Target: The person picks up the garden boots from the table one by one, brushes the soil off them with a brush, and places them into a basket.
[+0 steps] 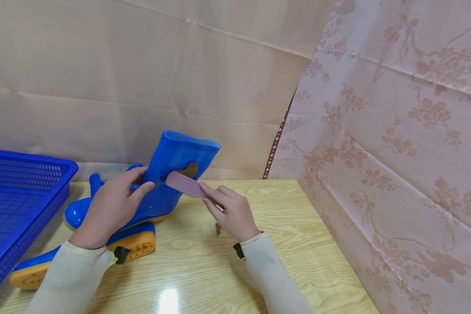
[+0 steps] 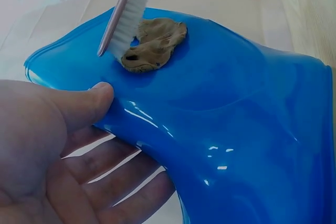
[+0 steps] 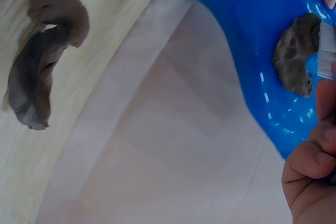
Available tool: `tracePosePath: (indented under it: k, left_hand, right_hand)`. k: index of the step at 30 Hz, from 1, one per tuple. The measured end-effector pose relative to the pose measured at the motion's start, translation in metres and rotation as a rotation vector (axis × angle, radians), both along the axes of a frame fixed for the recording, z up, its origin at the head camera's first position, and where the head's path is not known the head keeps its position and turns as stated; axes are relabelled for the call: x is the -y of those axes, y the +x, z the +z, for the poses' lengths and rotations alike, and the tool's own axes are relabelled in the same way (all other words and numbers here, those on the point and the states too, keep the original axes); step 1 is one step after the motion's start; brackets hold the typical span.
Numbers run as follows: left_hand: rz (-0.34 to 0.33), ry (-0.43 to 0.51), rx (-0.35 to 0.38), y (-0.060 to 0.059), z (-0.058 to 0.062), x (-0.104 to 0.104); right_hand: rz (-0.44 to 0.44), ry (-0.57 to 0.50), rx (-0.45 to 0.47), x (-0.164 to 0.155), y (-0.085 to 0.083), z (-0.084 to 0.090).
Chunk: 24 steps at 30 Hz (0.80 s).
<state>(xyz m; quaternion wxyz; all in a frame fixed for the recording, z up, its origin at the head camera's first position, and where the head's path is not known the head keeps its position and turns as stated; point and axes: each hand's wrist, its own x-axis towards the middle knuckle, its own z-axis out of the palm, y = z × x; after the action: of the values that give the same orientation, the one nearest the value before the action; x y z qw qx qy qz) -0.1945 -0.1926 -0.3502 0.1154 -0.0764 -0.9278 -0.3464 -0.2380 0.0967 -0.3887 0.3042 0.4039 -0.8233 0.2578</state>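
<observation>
boot in my left hand: the boot point(image 1: 168, 174) I held was glossy bright blue, with white glints along its shaft
second boot: the second boot point(image 1: 82, 257), lying near me at the left, was the same blue with a yellow-orange sole
mud: the mud patch point(image 2: 153, 43) on the shaft was brown, mottled darker in spots
brush: my brush point(image 1: 185, 184) had a dusty pink back and white bristles
basket: the basket point(image 1: 19, 209) at far left was blue with a fine mesh pattern
table: the table point(image 1: 290, 244) was pale yellow wood grain
curtain: the curtain point(image 1: 408, 144) at right was pale pink with a brownish blossom-and-branch print
backdrop: the backdrop point(image 1: 141, 65) was plain beige
sleeves: my sleeves point(image 1: 271, 274) were cream
</observation>
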Motion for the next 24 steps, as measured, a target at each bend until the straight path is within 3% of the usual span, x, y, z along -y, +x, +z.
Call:
tracePosePath:
  k: [7, 15, 24]
  left_hand:
    - [0.018, 0.011, 0.014, -0.0011, -0.0004, 0.0026]
    - [-0.037, -0.019, -0.03, 0.0027, 0.002, -0.0032]
    - [-0.035, -0.011, -0.031, 0.0025, 0.0012, -0.0022]
  right_hand:
    - [-0.004, 0.004, -0.003, -0.0023, -0.0026, -0.0012]
    - [0.126, -0.005, -0.08, 0.0038, 0.0024, 0.0042]
    - [0.039, -0.004, -0.005, 0.0005, -0.0004, 0.0004]
